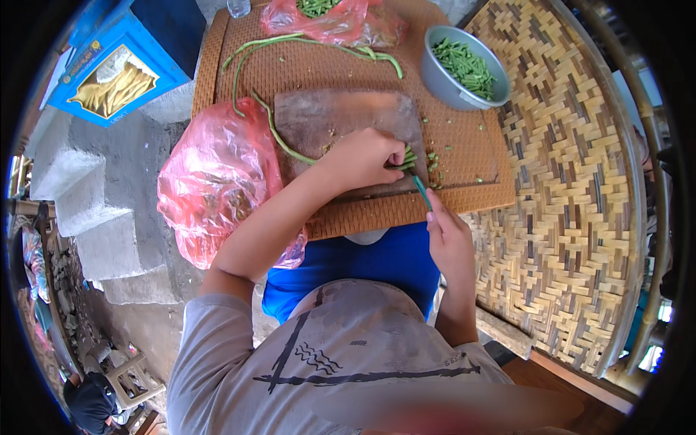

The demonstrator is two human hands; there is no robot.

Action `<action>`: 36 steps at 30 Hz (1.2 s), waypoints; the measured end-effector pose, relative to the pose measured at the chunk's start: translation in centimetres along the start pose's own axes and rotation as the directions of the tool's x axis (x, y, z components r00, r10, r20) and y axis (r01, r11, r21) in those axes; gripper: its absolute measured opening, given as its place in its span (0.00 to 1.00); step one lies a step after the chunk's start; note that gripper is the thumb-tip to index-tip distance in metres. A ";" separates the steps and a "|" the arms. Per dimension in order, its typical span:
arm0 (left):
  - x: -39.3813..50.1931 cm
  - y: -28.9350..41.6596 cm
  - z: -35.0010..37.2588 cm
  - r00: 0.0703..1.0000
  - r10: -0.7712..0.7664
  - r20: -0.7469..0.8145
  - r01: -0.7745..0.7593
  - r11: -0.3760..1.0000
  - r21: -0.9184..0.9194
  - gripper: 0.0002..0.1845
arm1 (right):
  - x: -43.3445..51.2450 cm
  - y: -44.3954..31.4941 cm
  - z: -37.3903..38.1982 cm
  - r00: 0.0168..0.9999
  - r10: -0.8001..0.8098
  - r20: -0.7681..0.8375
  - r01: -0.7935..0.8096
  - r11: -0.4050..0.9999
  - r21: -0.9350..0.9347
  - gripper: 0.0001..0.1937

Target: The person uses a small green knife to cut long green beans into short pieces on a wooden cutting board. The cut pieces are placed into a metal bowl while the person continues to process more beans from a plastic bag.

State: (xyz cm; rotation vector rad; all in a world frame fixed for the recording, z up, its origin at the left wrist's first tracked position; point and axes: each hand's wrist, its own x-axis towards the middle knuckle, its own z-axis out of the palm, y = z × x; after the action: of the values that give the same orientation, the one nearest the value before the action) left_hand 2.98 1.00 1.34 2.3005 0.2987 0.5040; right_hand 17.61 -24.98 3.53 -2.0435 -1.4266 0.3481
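Observation:
My left hand point(370, 159) is closed round a bundle of long green beans point(403, 159) on a worn wooden cutting board point(348, 109). In my right hand point(448, 231) is a knife with a green handle point(421, 191); its tip end is at the beans' cut ends, and the blade is mostly hidden. One long bean point(280, 136) trails from under my left wrist over the board's left edge. More whole beans point(321, 41) lie beyond the board. A grey metal bowl point(435, 89) at the back right holds cut bean pieces point(465, 68).
A pink plastic bag point(223, 179) bulges at the woven table's point(353, 217) left edge; another pink bag point(375, 27) with beans lies at the far edge. A blue box point(136, 60) stands left, above concrete steps point(109, 234). A woven bamboo panel point(571, 217) borders the right. Another person point(89, 402) is far lower left.

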 end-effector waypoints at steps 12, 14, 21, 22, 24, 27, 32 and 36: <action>-0.5 -0.7 0.0 0.993 -0.064 0.097 0.047 0.985 0.163 0.08 | 0.5 1.6 0.0 0.998 0.035 0.057 -0.036 0.999 0.015 0.24; -0.4 -0.8 0.2 0.993 -0.081 0.085 0.064 0.982 0.176 0.08 | 0.6 2.0 0.1 0.999 -0.003 0.043 0.005 0.999 -0.050 0.25; -0.3 -0.9 0.3 0.991 -0.117 0.066 0.093 0.950 0.298 0.11 | 0.8 2.1 0.3 0.997 0.022 0.073 -0.024 0.999 0.022 0.25; -0.4 -0.9 0.2 0.989 -0.129 0.070 0.100 0.940 0.325 0.12 | 0.9 2.0 0.4 0.997 -0.016 0.074 0.014 1.000 0.023 0.25; -0.4 -0.6 0.0 0.985 -0.148 0.087 0.107 0.926 0.363 0.13 | 0.9 1.6 0.5 0.998 -0.042 0.046 0.043 0.999 -0.022 0.24; -0.7 -0.3 -0.6 0.976 -0.184 0.112 0.137 0.930 0.340 0.14 | 1.0 1.1 0.5 0.999 -0.003 0.051 -0.001 0.998 0.065 0.24; -0.7 -0.1 -1.6 0.982 -0.151 0.112 0.123 0.967 0.224 0.12 | 1.0 0.3 -0.1 0.998 0.025 0.057 -0.025 1.000 0.002 0.24; -0.8 0.0 -1.5 0.980 -0.156 0.122 0.129 0.970 0.206 0.11 | 0.9 -0.1 -0.1 0.999 -0.002 0.041 0.001 1.000 0.017 0.24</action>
State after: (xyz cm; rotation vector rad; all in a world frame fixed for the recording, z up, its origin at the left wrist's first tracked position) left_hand 1.62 1.70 2.10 2.4684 0.4604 0.2502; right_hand 17.96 -24.15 3.81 -2.0324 -1.4444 0.4026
